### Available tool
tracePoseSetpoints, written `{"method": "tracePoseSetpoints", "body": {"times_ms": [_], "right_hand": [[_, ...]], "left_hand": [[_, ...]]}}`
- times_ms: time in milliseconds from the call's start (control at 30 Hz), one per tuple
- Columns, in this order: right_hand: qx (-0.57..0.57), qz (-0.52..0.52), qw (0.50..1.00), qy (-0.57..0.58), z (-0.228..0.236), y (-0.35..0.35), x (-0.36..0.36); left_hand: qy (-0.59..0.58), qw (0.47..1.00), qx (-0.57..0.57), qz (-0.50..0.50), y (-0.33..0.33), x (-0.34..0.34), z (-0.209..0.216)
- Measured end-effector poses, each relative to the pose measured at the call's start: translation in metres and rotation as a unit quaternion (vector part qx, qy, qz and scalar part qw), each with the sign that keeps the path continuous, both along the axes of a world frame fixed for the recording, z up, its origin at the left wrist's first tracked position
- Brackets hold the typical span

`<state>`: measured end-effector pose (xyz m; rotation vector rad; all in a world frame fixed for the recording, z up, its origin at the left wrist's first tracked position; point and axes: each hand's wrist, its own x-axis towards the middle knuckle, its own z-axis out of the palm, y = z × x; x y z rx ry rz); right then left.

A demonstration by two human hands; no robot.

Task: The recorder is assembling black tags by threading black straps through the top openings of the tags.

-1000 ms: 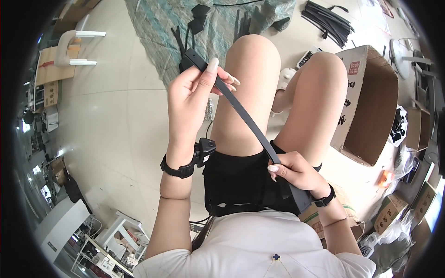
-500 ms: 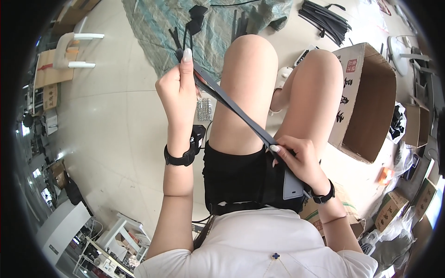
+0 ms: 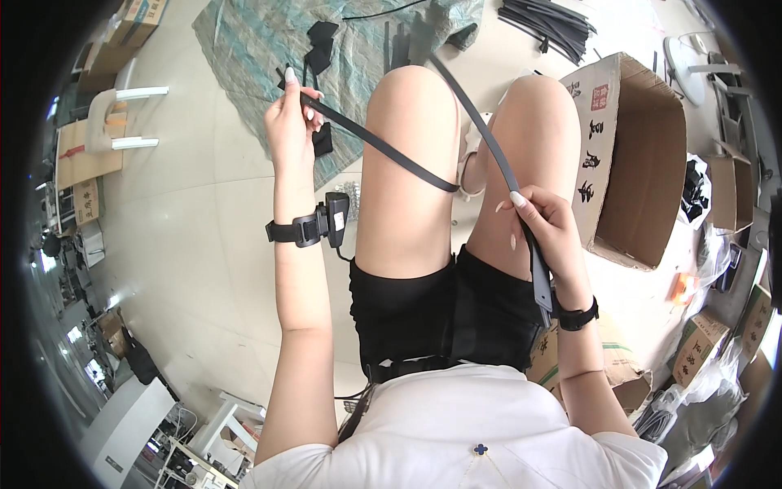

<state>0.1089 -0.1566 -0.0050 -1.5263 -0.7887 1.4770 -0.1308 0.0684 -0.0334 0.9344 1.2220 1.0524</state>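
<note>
My left hand is raised at the left, thumb and fingers pinched on one end of a narrow dark strap. This strap slants down across my left thigh and its far end drops out of sight between my legs. Over my right thigh, my right hand is closed round another length of dark strap. That length rises past my knees, and a wider, flat end with a small hole hangs below the hand toward my lap. Whether the two lengths join is hidden.
A crumpled green-grey tarp covers the floor ahead, with black pieces on it. Beyond my right knee lies a bundle of dark strips. A large open cardboard box stands at the right, with smaller cartons and plastic bags around.
The straps, close together before, are now spread into two separate lengths. My left hand has shifted slightly left, my right hand up and right. The head view has shifted a little too.
</note>
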Motion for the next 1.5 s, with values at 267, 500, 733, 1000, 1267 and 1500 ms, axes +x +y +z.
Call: {"method": "tracePoseSetpoints", "body": {"times_ms": [267, 500, 733, 1000, 1267, 1500], "right_hand": [[0.010, -0.007, 1.000, -0.022, 0.006, 0.000, 0.001], [0.033, -0.031, 0.998, -0.043, 0.014, -0.002, 0.008], [0.047, -0.032, 0.997, -0.050, 0.025, -0.004, 0.006], [0.219, 0.051, 0.957, -0.186, 0.055, -0.006, -0.025], [0.303, 0.208, 0.902, -0.226, 0.056, 0.004, -0.047], [0.230, 0.252, 0.917, -0.207, 0.032, -0.011, -0.057]], "left_hand": [[0.016, 0.998, -0.030, -0.056, -0.016, 0.005, -0.009], [0.043, 0.995, -0.047, -0.077, -0.027, -0.011, -0.006], [0.086, 0.994, -0.023, -0.064, -0.047, -0.028, 0.016], [0.082, 0.942, 0.111, -0.307, -0.131, 0.011, 0.095], [0.052, 0.946, 0.124, -0.293, -0.139, 0.018, 0.101], [0.085, 0.975, 0.096, -0.179, -0.129, 0.010, 0.093]]}}
